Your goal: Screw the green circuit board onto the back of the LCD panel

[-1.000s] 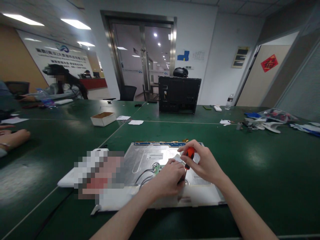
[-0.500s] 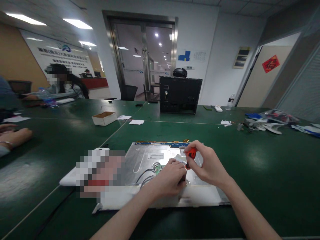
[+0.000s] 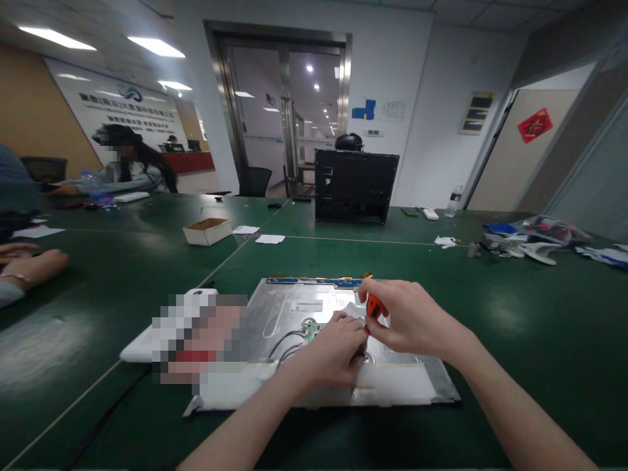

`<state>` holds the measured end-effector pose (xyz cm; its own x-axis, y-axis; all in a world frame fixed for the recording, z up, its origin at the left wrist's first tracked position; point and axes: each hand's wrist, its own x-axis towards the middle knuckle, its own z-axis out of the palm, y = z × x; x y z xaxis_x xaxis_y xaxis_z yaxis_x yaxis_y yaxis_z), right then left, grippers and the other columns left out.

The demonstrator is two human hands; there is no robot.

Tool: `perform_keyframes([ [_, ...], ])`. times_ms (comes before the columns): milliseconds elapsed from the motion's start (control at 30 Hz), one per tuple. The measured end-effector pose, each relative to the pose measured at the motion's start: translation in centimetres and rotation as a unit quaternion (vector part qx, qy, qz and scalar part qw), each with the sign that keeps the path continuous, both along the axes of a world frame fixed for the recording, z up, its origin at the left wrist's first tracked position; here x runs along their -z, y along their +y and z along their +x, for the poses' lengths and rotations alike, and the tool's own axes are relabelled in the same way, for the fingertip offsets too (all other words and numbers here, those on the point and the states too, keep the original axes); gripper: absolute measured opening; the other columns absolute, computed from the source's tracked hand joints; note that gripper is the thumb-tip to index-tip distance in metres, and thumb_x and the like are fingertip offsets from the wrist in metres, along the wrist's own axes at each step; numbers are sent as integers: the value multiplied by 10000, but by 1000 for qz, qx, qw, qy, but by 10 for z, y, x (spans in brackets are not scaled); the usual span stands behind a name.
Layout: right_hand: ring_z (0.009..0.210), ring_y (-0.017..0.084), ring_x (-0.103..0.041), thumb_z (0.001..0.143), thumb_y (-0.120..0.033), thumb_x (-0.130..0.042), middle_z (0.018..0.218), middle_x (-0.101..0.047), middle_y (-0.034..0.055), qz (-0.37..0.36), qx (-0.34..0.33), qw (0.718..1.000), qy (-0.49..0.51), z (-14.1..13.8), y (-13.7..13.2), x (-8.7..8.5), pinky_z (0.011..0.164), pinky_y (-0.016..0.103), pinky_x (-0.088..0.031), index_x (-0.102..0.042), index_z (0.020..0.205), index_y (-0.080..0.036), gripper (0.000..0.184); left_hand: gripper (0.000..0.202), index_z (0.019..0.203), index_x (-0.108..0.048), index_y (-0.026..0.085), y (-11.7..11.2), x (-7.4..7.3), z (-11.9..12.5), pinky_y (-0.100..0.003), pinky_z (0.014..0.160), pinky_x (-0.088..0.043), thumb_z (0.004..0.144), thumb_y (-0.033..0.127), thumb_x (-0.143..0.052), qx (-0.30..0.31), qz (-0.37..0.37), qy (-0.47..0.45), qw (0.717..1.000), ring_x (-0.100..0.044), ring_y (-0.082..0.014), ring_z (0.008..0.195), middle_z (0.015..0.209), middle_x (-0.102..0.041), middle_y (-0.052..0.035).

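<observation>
Right hand (image 3: 415,320): fingers closed round the grip of an orange-handled screwdriver (image 3: 374,305), which tilts with its handle up and away from the person. The shaft and tip are hidden behind the hands.

Left hand (image 3: 336,353): fingers curled in together, knuckles touching the right hand just below the orange handle. It rests on the work; what the fingertips pinch cannot be seen.

Both hands sit over the right-centre of a flat silver metal display back panel (image 3: 279,307), which lies face down on the dark green table (image 3: 520,327), close to the person. A small green circuit board (image 3: 310,331) shows just left of the left hand, with thin black cables (image 3: 284,343) running from it toward the near edge. A blue strip (image 3: 314,282) lines the panel's far edge; white tape (image 3: 397,392) lines the near one.

Farther off: an open cardboard box (image 3: 207,231) to the left, and an upright black monitor chassis (image 3: 356,186) beyond the panel. A second person's hand (image 3: 29,265) rests at the table's left edge.
</observation>
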<state>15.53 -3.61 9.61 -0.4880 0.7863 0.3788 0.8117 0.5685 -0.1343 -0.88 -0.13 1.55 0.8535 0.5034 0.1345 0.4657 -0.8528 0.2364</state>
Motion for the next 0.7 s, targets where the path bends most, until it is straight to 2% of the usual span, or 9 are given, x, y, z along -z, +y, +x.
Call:
perform_keyframes([
  [67, 608, 177, -566, 752, -306, -635, 709, -654, 12, 16, 10, 1000, -20, -1, -1, -2, 504, 267, -252, -558, 847, -239, 139, 117, 792, -548, 178, 0, 0, 0, -374, 889, -346, 684, 133, -548, 3, 2, 1, 1000, -560, -226, 891, 902, -625, -44],
  [167, 555, 190, -554, 801, -469, -600, 630, -632, 36, 30, 61, 997, -42, -5, 2, 0, 488, 278, -210, -564, 755, -227, 249, 46, 711, -534, 177, -1, 0, 0, -377, 880, -347, 690, 136, -539, -1, 4, 13, 1000, -564, -218, 835, 819, -618, -35],
  [233, 556, 190, -563, 829, -433, -587, 635, -638, 38, 17, 77, 996, -48, -7, 4, 2, 489, 272, -208, -554, 755, -223, 226, 38, 699, -533, 176, -1, 0, 0, -380, 885, -347, 685, 143, -544, -7, 8, 14, 1000, -562, -224, 850, 823, -617, -39],
  [333, 609, 182, -590, 829, -293, -587, 722, -666, 22, -14, 65, 997, -43, -7, 4, 2, 505, 251, -236, -534, 869, -228, 93, 59, 742, -548, 177, -1, 0, 0, -377, 888, -347, 690, 148, -545, -8, 12, 9, 1000, -556, -232, 906, 881, -620, -44],
  [400, 628, 175, -595, 802, -250, -591, 765, -672, 10, -27, 61, 997, -40, -6, 2, 0, 514, 242, -252, -505, 957, -233, 178, 80, 772, -554, 178, 0, 1, 0, -369, 885, -349, 698, 149, -542, -6, 12, 5, 1000, -554, -228, 916, 904, -621, -44],
  [500, 652, 184, -604, 813, -312, -580, 784, -677, 10, -21, 71, 995, -62, -4, -3, -3, 517, 243, -254, -487, 1002, -238, 223, 52, 738, -543, 176, 0, 3, 1, -362, 875, -351, 695, 147, -539, -7, 12, 1, 1000, -557, -214, 876, 877, -618, -38],
  [600, 642, 198, -613, 856, -423, -533, 738, -675, 21, -6, 102, 989, -105, -4, -5, -5, 503, 253, -233, -513, 946, -235, 209, 38, 702, -529, 175, 0, 3, 1, -355, 866, -353, 690, 140, -536, -8, 7, -3, 1000, -556, -204, 846, 827, -613, -28],
  [700, 611, 182, -602, 874, -405, -516, 712, -668, 11, -12, 109, 987, -117, -5, -5, -6, 493, 252, -226, -519, 909, -234, 175, 40, 720, -534, 174, -1, 1, 1, -354, 867, -349, 695, 143, -538, -5, 5, -6, 1000, -553, -207, 861, 842, -615, -32],
])
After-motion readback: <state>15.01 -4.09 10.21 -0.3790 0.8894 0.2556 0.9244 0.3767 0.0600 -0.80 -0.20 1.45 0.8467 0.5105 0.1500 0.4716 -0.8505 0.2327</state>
